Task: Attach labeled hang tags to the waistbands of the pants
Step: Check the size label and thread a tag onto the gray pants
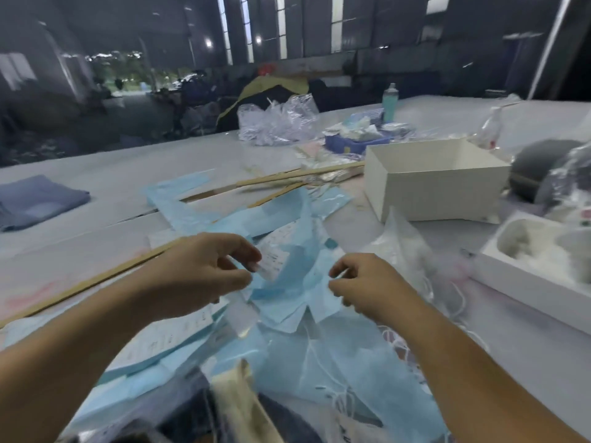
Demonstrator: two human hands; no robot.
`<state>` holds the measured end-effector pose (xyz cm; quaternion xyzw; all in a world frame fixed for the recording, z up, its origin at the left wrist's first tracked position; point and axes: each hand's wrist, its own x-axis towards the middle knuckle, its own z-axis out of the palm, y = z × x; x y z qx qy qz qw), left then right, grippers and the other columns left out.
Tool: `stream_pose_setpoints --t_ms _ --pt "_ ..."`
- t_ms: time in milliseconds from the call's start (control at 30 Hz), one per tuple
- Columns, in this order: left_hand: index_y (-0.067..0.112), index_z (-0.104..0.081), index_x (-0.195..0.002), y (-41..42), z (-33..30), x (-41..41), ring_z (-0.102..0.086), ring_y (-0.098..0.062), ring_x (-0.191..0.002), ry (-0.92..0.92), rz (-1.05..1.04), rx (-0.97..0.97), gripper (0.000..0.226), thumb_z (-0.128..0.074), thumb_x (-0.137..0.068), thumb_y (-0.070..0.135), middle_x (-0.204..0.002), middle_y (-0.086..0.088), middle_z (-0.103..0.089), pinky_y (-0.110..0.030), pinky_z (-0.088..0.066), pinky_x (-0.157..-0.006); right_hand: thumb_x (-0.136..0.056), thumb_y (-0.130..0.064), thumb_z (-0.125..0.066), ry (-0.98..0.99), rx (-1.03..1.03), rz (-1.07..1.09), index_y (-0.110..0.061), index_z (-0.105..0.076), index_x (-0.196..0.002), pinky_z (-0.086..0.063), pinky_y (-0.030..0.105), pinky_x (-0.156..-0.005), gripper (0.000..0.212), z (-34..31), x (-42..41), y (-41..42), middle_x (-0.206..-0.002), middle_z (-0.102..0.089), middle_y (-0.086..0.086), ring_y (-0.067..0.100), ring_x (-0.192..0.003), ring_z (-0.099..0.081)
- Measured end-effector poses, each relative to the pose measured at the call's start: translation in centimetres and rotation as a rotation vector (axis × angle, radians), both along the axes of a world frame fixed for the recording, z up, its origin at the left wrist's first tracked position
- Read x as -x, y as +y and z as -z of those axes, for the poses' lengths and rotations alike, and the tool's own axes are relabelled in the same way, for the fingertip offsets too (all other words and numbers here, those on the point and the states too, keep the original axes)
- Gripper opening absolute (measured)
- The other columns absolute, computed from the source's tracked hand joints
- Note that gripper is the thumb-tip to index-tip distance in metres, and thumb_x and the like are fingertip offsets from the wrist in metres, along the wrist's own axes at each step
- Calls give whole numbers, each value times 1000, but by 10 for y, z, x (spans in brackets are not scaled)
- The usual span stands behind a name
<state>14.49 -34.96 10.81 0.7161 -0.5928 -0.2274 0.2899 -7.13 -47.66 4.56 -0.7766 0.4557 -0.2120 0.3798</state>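
Left hand (204, 270), at the centre of the frame, pinches a small white label (271, 262) between thumb and curled fingers, holding it up above a heap of pale blue paper sheets (297, 282) on the bench (96, 177). Just to its right, the right hand (361, 282) has thumb and forefinger drawn close together; whether they nip a thread or the edge of a sheet I cannot tell, since that part is blurred. The step in hand looks like readying a label for a hang tag, with nothing yet fastened to any garment. To do it well, the label should be kept flat and gripped only by its edge so the print stays clean, then set square on its tag before the string goes through. Loose white strings (323, 356) trail over the blue sheets at lower centre and could snag, so one should be drawn free on its own. The label is a short pale slip with faint dark lines of print, too blurred to read; it looks thin and limp. Dark denim, probably the pants (179, 407), lies at the bottom edge of the frame beneath a cream strip, near the person, and another folded blue garment (38, 199) sits at the far left. An open white box (435, 177) stands at the upper right.
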Motion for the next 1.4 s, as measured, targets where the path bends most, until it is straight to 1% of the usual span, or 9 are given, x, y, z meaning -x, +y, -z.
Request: stream_pose_setpoints --t_ms 133,233,333,467,733,900,1067,1267,1400 --pt "34 -67 -81 -40 -12 40 -57 -5 -65 -227 25 3 15 -59 -93 28 -72 22 -65 -20 -44 -56 -83 -8 -54 178 93 212 -13 -57 -60 -39 25 -53 24 24 41 -40 -63 -60 9 23 -58 -51" --pt "37 -56 -90 -68 -9 65 -58 -12 -86 -409 94 -39 18 -46 -98 24 -98 14 -63 -13 -38 -50 -88 -15 -54 289 108 257 -18 -36 -53 -23 23 -42 40 51 41 -50 -49 -37 -2 13 -45 -34" --pt "35 -47 -108 -89 3 79 -55 -24 -111 -545 155 -96 17 -38 -102 21 -128 2 -59 -17 -43 -51 -86 -27 -56 280 13 227 -20 -45 -63 -31 21 -43 27 68 31 -55 -59 -51 -4 10 -49 -50" --pt "32 -44 -105 -108 14 85 -52 -20 -105 -662 141 -78 20 -45 -98 14 -127 1 -57 -25 -51 -64 -76 -26 -65 227 -16 278 -20 -50 -68 -34 17 -37 18 77 28 -62 -62 -56 -9 2 -42 -54" --pt "30 -57 -93 -115 21 77 -48 -19 -95 -494 34 -70 18 -45 -99 19 -116 2 -64 -18 -43 -53 -83 -16 -58 169 121 299 -17 -46 -65 -33 28 -50 22 74 46 -52 -63 -52 -2 16 -56 -45" --pt "31 -57 -85 -102 8 76 -53 -22 -106 -329 40 -9 19 -49 -98 19 -111 8 -64 -13 -39 -44 -91 -15 -53 -227 366 245 -16 -41 -66 -33 24 -49 28 64 42 -26 -57 -43 -2 9 -52 -35" --pt "29 -60 -76 -88 -4 78 -54 -11 -87 -41 151 23 22 -57 -95 19 -87 14 -64 -16 -50 -56 -72 -14 -48 -865 -332 46 -22 -46 -51 -38 27 -48 22 35 52 -21 -57 -50 3 18 -55 -49" --pt "28 -62 -73 -85 -9 75 -60 -11 -85 85 249 -52 17 -68 -88 26 -82 9 -69 -28 -56 -70 -64 -14 -52 -1067 -737 -174 -14 -28 -62 -37 35 -61 24 28 54 -12 -74 -35 15 28 -69 -40" --pt "36 -62 -69 -86 -2 74 -63 -4 -78 104 255 -62 21 -73 -84 28 -87 6 -71 -26 -57 -70 -60 -7 -50 -1195 -897 -187 -14 -23 -70 -32 54 -88 30 26 47 -3 -87 -37 16 37 -90 -35"
